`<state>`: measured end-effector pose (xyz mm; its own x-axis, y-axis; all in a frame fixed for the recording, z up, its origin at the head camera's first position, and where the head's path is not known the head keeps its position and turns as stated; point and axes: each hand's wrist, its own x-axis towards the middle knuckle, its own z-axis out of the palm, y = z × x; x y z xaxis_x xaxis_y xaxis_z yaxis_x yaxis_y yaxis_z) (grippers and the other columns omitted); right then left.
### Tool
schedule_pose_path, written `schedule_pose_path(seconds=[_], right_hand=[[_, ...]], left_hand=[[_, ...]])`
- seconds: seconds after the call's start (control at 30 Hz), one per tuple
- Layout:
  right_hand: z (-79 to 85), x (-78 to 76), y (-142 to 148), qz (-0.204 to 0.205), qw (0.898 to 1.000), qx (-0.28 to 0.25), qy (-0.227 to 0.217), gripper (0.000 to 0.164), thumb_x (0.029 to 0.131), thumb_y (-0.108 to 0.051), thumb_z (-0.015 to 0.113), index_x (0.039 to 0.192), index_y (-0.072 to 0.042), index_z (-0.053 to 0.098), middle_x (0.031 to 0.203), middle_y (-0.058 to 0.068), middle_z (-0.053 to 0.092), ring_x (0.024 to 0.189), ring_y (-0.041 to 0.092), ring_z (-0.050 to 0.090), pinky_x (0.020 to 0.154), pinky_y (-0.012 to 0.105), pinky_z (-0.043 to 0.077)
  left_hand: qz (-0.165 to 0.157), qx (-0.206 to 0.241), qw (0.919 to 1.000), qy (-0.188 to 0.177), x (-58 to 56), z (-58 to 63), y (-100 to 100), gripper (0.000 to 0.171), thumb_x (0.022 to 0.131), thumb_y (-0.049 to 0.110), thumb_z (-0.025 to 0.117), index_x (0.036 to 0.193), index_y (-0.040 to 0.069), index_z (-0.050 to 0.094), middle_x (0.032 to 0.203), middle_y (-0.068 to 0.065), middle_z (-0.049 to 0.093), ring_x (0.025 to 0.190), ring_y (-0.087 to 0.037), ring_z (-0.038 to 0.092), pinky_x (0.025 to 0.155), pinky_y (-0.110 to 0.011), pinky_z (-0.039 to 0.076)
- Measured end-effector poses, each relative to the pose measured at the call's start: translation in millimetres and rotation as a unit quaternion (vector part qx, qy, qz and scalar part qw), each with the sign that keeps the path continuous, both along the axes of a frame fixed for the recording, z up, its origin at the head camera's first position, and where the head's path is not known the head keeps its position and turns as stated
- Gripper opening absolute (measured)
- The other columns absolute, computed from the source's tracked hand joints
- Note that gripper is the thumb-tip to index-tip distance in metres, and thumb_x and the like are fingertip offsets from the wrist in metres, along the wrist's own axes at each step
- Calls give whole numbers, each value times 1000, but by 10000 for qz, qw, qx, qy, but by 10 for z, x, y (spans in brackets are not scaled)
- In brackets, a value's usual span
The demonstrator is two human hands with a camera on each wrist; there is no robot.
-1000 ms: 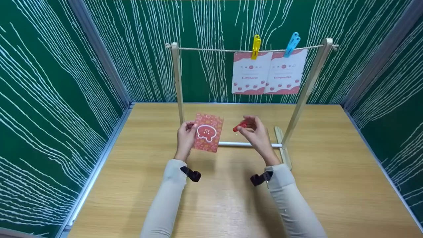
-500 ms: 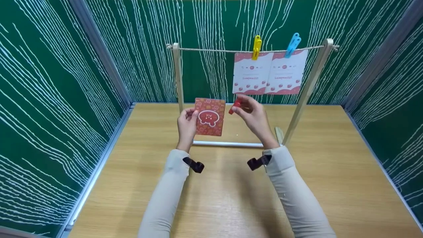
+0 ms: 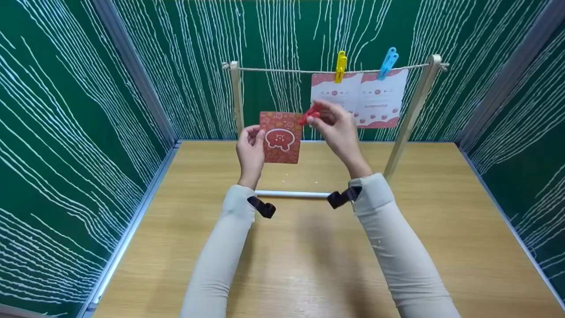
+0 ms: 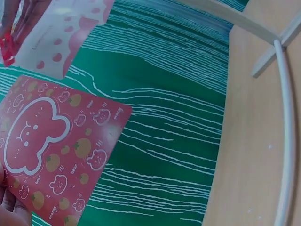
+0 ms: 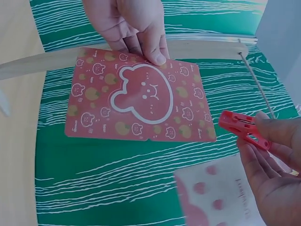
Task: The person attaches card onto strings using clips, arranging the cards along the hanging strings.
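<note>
My left hand (image 3: 251, 150) pinches the left edge of a red card (image 3: 281, 138) printed with a white-outlined bear face, shown upside down in the head view. The card is raised in front of the wooden rack, below its rope. In my right hand (image 3: 337, 128) a red clothespin (image 5: 242, 128) is pinched between thumb and fingers, its tip pointing toward the card's upper right corner. In the right wrist view a small gap shows between clothespin and card. The left wrist view shows the card's printed face large, with the left fingers (image 4: 11, 209) at its edge.
A rope (image 3: 282, 70) runs between two wooden posts (image 3: 412, 110). From it hangs a white and pink strawberry card (image 3: 384, 101), held by a yellow clothespin (image 3: 340, 66) and a blue clothespin (image 3: 388, 64). A white bar (image 3: 291, 194) crosses low over the wooden table (image 3: 282, 256).
Both hands have risen toward the rope, bringing the red card and the red clothespin up. The clothespin has come closer to the card's upper right corner.
</note>
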<state>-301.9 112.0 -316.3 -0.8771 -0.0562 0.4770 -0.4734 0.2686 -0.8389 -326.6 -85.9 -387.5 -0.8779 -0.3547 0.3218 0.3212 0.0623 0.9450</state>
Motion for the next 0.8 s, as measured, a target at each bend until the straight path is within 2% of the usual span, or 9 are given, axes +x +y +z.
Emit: schedule_pose_path(seconds=[0.1,0.2,0.53,0.8], right_hand=[[111,-26,-23,-94,9999,-85,94,42,90,-16,66,129,-5,57,118,14,65,103,20,65,87,24,53],[218,-49,-47,-161,9996,-213,121,39,90,-15,66,128,-6,59,119,13,65,104,19,65,90,23,52],[488,-93,-117,-309,9977,-373,479,38,88,-15,68,124,-5,61,119,12,66,106,17,65,96,24,49],[618,-167,-166,-417,9950,-735,532,35,87,-13,69,119,-3,62,117,13,67,104,16,67,95,23,50]], left_hand=[[110,-80,9998,147,-44,76,-5,18,95,10,58,110,-1,59,102,-14,64,94,-18,61,83,-26,51],[138,-98,9997,166,-73,149,-6,18,95,11,58,110,0,59,102,-13,65,93,-17,61,81,-26,52],[-46,-101,9998,145,-109,416,29,22,96,18,55,115,8,58,108,-8,64,99,-15,62,85,-26,54],[-154,-72,9996,212,-155,558,47,25,96,21,54,118,10,56,114,-7,62,104,-14,60,91,-24,52]])
